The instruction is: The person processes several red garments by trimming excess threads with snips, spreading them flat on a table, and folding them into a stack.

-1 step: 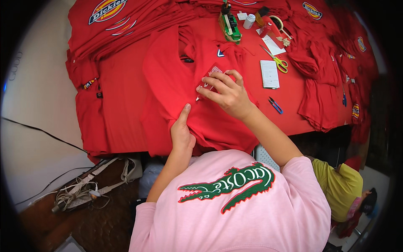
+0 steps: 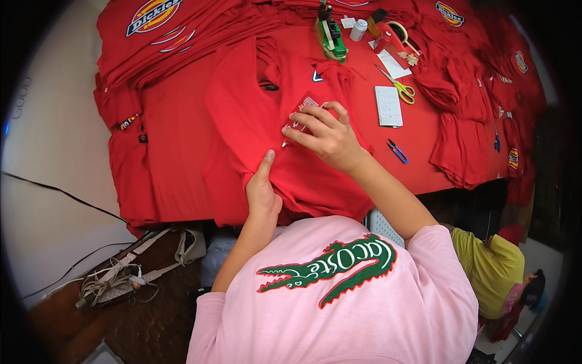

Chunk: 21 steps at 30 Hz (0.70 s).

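A red garment (image 2: pixel 233 124) lies spread at the table's near edge in front of me. My left hand (image 2: pixel 262 194) grips its near left part, thumb on top and the other fingers hidden under the cloth. In my right hand (image 2: pixel 330 136) is a small red squeeze bottle (image 2: pixel 310 99) with white print, held tilted between curled fingers. Its white tip (image 2: pixel 284 144) points down at the cloth, close to my left thumb; whether it touches I cannot tell. Beyond the bottle, a small white and blue mark (image 2: pixel 317 76) shows on the garment.
Stacked red garments (image 2: pixel 212 42) line the far side; more lie right (image 2: pixel 464 145). Right of my hands are blue thread snips (image 2: pixel 398 151), a notepad (image 2: pixel 388 106), yellow-handled scissors (image 2: pixel 405 93), a green tape dispenser (image 2: pixel 331 39) and a white bottle (image 2: pixel 359 30). A person in yellow (image 2: pixel 488 267) is at right.
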Motion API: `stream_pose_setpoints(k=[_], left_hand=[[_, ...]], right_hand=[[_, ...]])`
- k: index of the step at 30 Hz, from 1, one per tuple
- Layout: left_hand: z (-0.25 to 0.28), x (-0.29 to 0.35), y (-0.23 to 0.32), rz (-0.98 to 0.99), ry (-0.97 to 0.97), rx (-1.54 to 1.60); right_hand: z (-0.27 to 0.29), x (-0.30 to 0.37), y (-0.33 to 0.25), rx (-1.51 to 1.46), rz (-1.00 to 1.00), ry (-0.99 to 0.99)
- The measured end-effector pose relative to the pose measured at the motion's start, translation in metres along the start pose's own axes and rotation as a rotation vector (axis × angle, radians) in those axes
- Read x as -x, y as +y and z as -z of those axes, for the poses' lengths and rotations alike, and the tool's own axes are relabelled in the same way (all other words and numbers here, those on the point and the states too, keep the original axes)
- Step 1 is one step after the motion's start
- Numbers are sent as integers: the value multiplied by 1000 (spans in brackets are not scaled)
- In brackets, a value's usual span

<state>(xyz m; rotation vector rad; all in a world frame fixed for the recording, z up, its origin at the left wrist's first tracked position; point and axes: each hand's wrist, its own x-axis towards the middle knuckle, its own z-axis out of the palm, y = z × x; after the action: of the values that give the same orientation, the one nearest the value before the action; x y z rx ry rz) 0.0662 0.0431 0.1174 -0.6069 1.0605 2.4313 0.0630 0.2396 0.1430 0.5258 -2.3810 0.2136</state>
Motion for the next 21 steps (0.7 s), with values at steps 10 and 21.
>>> stream_pose_setpoints(k=[10, 21], left_hand=[[10, -13, -3, 68, -18, -33], [25, -21, -9, 315, -43, 33]], right_hand=[[-12, 22, 15, -155, -259, -115], [-75, 63, 218, -169, -1128, 454]])
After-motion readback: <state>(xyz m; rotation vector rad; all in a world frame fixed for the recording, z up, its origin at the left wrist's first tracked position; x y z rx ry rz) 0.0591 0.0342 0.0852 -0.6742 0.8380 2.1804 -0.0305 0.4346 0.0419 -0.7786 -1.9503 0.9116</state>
